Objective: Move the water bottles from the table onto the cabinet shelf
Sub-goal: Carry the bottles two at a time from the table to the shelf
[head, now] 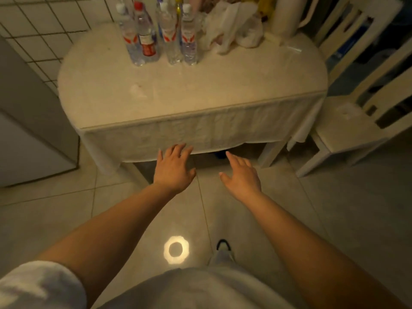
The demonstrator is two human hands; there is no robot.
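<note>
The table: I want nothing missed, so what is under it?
Under the table, past the cloth's hanging edge, a pale leg and a small dark blue thing show on the floor. The cloth hides the rest. Both open hands hold nothing.

Four water bottles (165, 34), two hands (174, 170).

Bottles (160, 34) before me: clear plastic, glossy, with printed paper-like labels; caps white, one red. Table (189, 90) under a pale cloth, matt, creased where it hangs over the near edge. Bags (231, 30) at the back: thin crinkled plastic, translucent. Floor (334, 208): glazed tile, reflecting a lamp. Chair (347, 130): painted wood, satin.
</note>
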